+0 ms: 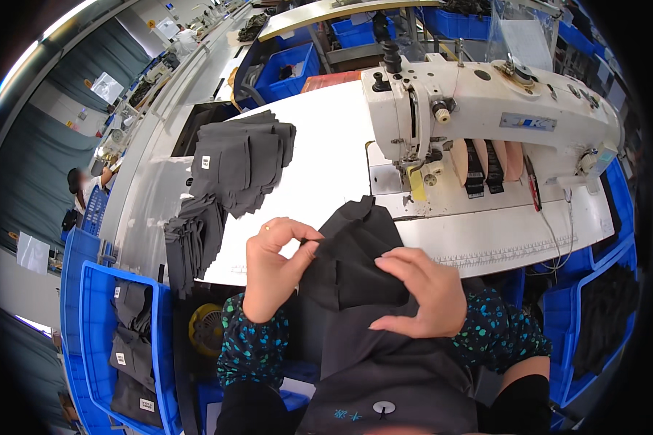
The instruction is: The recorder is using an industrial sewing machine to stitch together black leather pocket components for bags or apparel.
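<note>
A dark grey fabric piece with folded edges hangs at the table's front edge, above my lap. My left hand pinches its left edge between thumb and index finger. At the right side of the cloth, my right hand has its fingertips against the fabric, with the thumb spread well away from them. Behind the cloth stands a white sewing machine, its needle area just beyond to the right. A stack of dark grey cut pieces lies on the white table, with a smaller pile in front of it.
A blue crate with labelled dark pieces stands at my left. Another blue crate with dark cloth is at my right. Red-handled snippers lie under the machine arm. A yellow fan sits below the table. One person is far left.
</note>
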Demonstrator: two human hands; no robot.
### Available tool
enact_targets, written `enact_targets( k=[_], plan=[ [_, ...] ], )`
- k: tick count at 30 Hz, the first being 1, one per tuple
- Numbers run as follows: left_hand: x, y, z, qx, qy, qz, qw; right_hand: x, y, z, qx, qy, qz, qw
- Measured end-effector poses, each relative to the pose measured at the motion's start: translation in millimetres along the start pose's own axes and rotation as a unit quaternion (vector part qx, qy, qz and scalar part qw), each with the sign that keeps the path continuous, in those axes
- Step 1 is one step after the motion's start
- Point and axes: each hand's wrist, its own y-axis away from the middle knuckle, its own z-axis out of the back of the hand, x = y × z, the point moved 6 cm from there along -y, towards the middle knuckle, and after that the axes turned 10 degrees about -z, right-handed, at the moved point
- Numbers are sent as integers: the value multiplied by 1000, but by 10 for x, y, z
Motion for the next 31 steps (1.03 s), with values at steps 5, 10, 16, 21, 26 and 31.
enact_targets(
  k=[5, 10, 16, 21, 26, 31],
  plan=[
    [-331, -31, -181, 57, -54, -104, 991, 11, -334, 97, -44, -44, 5, 998],
    [-195, -23, -182, 82, 29, -46, 995, -215, -454, 25, 96, -185, -97, 973],
    [70, 92, -292, 129, 170, 12, 977, -419, -430, -32, 202, -284, -188, 918],
    [602, 132, -414, 45, 146, 111, 982, 156, -348, 340, 119, -187, -16, 975],
    [1047, 325, -559, -21, 198, 151, 968, 870, 341, -82, 558, -364, 110, 738],
    [1075, 288, -584, -6, 183, 124, 975, 875, 926, -389, 452, -251, 273, 811]
  ],
)
